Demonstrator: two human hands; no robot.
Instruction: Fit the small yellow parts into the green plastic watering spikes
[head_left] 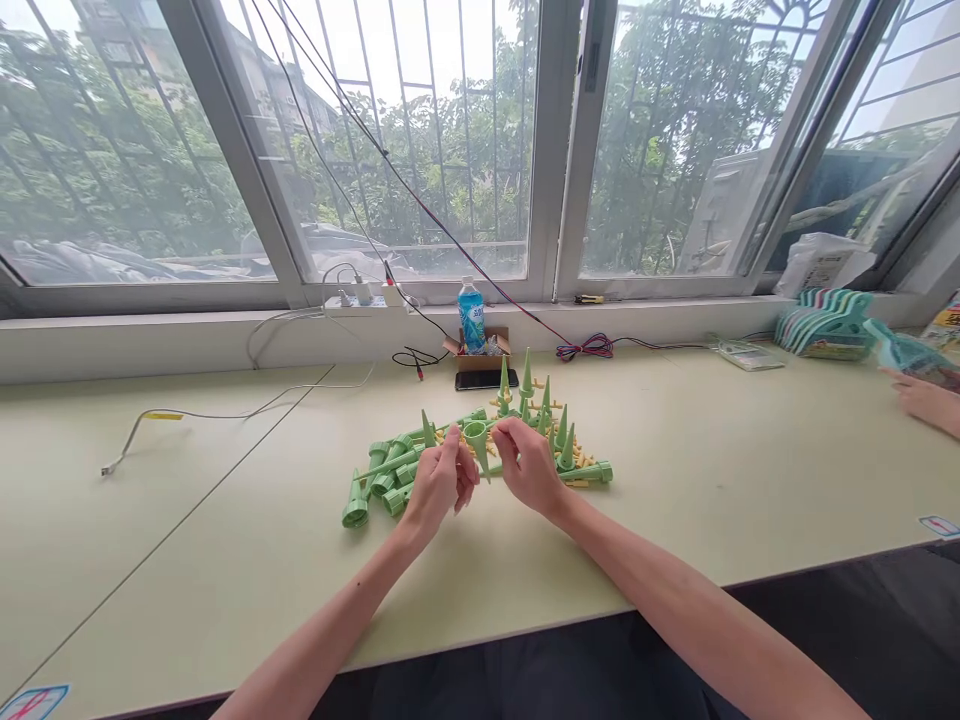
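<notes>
One green cone (481, 452) sits in the left hand (436, 485), the right hand (534, 470) pinching narrowly beside it — on what, I can't tell — with upright cones (527, 375) and toppled ones (355, 513) behind, none clearly finished.

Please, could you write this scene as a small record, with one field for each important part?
left hand: fingers beside the held cone; exact grip unclear
right hand: fingertips close to the cone's other side
held cone: green, wide end up, tip down, between the hands
pile: green cones, some standing tip up, some lying, with yellow pieces among them
behind pile: phone, then bottle with blue liquid at an open box
far right: another person's hand
</notes>
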